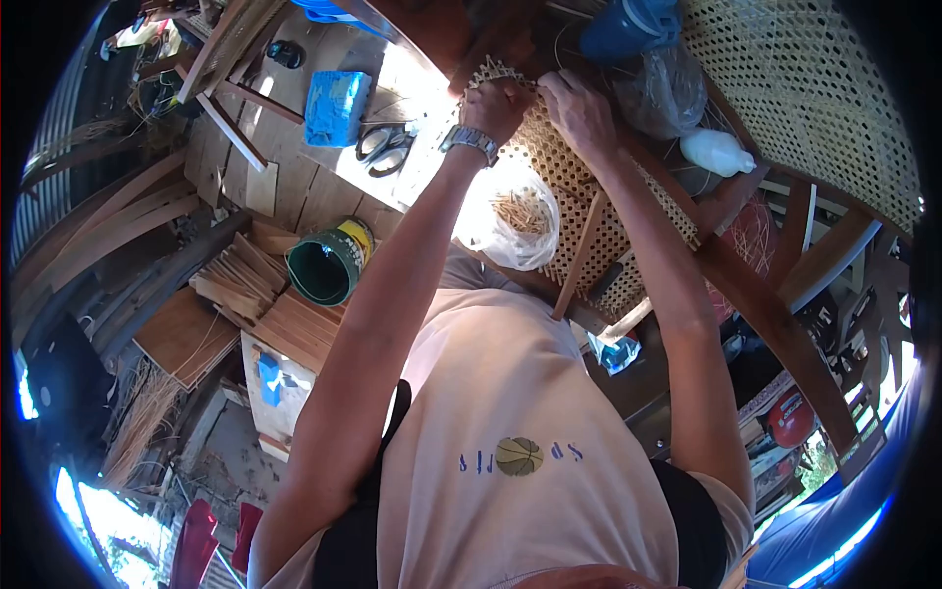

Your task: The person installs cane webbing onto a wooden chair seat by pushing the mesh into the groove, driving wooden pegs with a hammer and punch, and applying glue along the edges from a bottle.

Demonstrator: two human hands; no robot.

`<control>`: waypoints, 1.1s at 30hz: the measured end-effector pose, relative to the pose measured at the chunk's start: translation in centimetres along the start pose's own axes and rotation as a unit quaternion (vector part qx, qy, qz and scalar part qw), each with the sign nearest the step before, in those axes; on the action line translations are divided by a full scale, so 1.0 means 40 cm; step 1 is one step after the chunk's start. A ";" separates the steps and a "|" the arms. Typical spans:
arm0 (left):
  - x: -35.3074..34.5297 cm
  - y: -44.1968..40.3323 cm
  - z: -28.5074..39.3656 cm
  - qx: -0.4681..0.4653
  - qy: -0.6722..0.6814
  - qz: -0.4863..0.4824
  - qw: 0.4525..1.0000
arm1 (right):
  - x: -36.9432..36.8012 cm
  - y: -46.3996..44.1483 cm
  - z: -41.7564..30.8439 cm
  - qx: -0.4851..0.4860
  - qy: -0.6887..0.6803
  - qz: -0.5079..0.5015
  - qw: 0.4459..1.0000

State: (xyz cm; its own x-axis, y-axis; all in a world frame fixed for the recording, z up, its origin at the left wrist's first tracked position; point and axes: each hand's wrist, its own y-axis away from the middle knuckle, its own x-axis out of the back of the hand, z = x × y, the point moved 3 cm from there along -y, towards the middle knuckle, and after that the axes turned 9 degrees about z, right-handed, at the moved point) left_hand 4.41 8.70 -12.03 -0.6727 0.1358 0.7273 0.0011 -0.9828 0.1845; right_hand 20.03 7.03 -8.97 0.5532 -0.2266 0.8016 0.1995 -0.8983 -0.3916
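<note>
My left hand [498,108], with a metal watch on the wrist, is closed at the frayed upper edge of a woven cane webbing [559,162]. Close beside it, my right hand [581,116] has its fingers bent and pressed together at the webbing's edge, near the dark wooden frame [648,162]. What its fingertips hold is hidden. A clear plastic bag of short thin sticks [520,211] rests just below my hands, against the webbing. A wooden stick [583,250] lies across the webbing.
Scissors [384,151] and a blue block [337,108] lie on the boards at left. Below them is a green bucket [322,267] beside stacked wood pieces [240,275]. At right are a white bottle [714,152], a blue container [633,29] and a large cane panel [814,88].
</note>
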 end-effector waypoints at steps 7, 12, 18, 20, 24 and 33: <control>-0.011 0.019 -0.001 -0.017 0.013 -0.007 1.000 | 0.006 0.020 -0.008 0.021 0.022 0.014 0.999; 0.001 0.008 -0.005 -0.013 0.016 -0.011 1.000 | -0.003 0.007 0.002 -0.005 0.004 0.008 1.000; 0.001 0.007 -0.003 -0.021 0.053 -0.005 0.998 | -0.023 0.012 0.006 -0.012 0.027 0.001 1.000; -0.009 0.011 -0.004 -0.013 0.045 -0.021 0.999 | -0.011 0.023 -0.017 -0.015 0.062 0.016 0.998; -0.002 -0.006 -0.012 -0.013 0.046 -0.017 0.999 | -0.002 0.001 0.009 -0.015 0.013 -0.011 1.000; 0.004 0.005 0.003 -0.029 0.079 0.007 0.996 | -0.017 0.025 0.008 0.017 0.046 0.002 0.999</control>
State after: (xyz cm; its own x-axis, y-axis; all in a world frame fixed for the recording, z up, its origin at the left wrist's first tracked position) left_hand 4.36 8.56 -11.80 -0.7812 0.1056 0.6152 -0.0284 -0.9906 0.1339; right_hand 20.11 6.39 -10.07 0.4786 -0.2656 0.8369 0.2247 -0.8843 -0.4092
